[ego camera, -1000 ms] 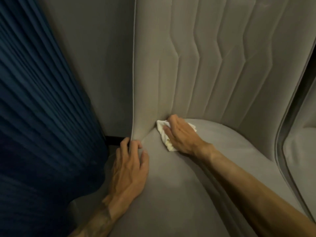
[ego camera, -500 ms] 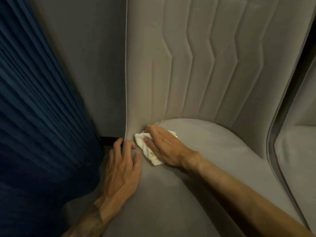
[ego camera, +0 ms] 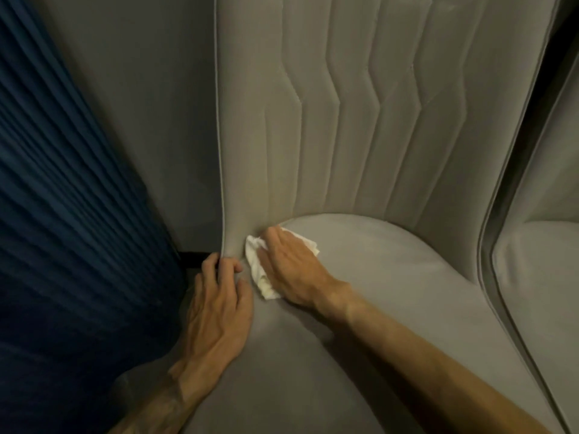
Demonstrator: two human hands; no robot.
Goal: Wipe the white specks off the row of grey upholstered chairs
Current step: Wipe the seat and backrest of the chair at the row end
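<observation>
White cloth point(ego camera: 256, 262) under R hand point(ego camera: 291, 274) slid left, nearer L hand point(ego camera: 219, 311).

A bare left hand point(ego camera: 219, 311) and right hand point(ego camera: 291, 270) are shown with uncovered forearms point(ego camera: 438, 374), and some dark smudgy marking is seen on the left forearm point(ego camera: 159, 402), too blurry tbh.
</observation>
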